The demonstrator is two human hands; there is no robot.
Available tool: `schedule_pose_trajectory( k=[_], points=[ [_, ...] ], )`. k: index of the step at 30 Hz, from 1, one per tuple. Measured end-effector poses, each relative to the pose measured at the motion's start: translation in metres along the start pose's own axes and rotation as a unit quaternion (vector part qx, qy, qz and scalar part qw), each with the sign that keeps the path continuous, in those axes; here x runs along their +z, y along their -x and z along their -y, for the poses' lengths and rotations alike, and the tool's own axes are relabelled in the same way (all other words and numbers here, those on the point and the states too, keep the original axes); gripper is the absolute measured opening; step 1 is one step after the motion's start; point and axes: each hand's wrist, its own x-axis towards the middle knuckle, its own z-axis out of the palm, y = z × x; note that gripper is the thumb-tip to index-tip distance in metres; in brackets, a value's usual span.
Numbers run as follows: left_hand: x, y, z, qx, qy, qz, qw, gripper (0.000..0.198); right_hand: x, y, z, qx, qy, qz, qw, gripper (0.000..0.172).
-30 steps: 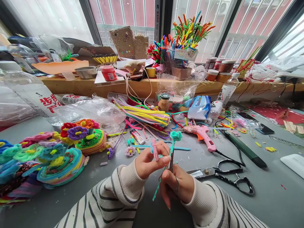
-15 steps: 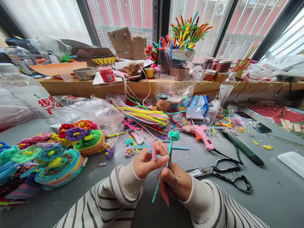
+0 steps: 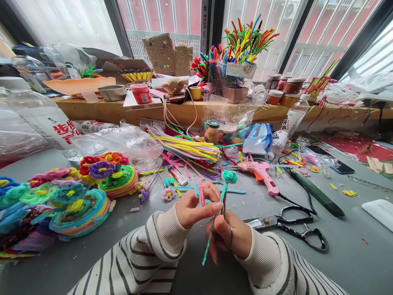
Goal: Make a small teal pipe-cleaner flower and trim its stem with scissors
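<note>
My left hand is closed, pinching the stem of a teal pipe-cleaner flower between thumb and fingertips. The curled bloom points up and the thin stem slants down past my right hand. A pink and blue pipe-cleaner piece sits around a finger of the left hand. My right hand is closed around a slim dark metal tool, whose narrow blades stand upright against the stem below the bloom. Its handle is mostly hidden by the fingers, so I cannot tell its exact kind.
Large black-handled scissors lie right of my hands, near a pink glue gun with its cord. A pipe-cleaner bundle lies ahead. Finished fuzzy flowers crowd the left. Water bottles and a wooden ledge stand beyond.
The whole view has shifted slightly, so everything appears a little further right. Both hands keep their hold, the teal flower and metal tool staying close together.
</note>
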Motion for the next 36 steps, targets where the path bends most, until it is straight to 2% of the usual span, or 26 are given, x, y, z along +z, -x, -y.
schedule_pose_trajectory(
  k=[4, 10, 13, 20, 25, 36],
  points=[
    [0.0017, -0.0002, 0.0009, 0.006, 0.005, -0.013, 1.000, 0.018, -0.0018, 0.0001, -0.0011, 0.029, -0.003, -0.005, 1.000, 0.072],
    [0.0015, -0.0010, 0.0052, 0.035, -0.044, -0.024, 0.998, 0.016, -0.0040, -0.0009, -0.0019, 0.026, 0.019, -0.007, 0.999, 0.071],
    [0.0020, -0.0012, 0.0053, 0.036, -0.021, -0.022, 0.999, 0.018, -0.0035, -0.0011, -0.0055, 0.027, 0.017, -0.001, 0.999, 0.071],
    [-0.0003, -0.0009, 0.0026, -0.014, 0.038, 0.008, 0.999, 0.020, -0.0024, -0.0006, -0.0047, -0.013, 0.036, 0.003, 0.999, 0.075],
    [-0.0012, -0.0011, 0.0048, 0.002, 0.047, 0.011, 0.999, 0.021, -0.0016, -0.0013, -0.0009, -0.021, 0.035, 0.002, 0.999, 0.078],
    [-0.0034, -0.0030, 0.0073, -0.009, 0.046, -0.006, 0.999, 0.025, -0.0029, -0.0010, -0.0069, 0.038, 0.004, 0.010, 0.999, 0.074]
  ],
)
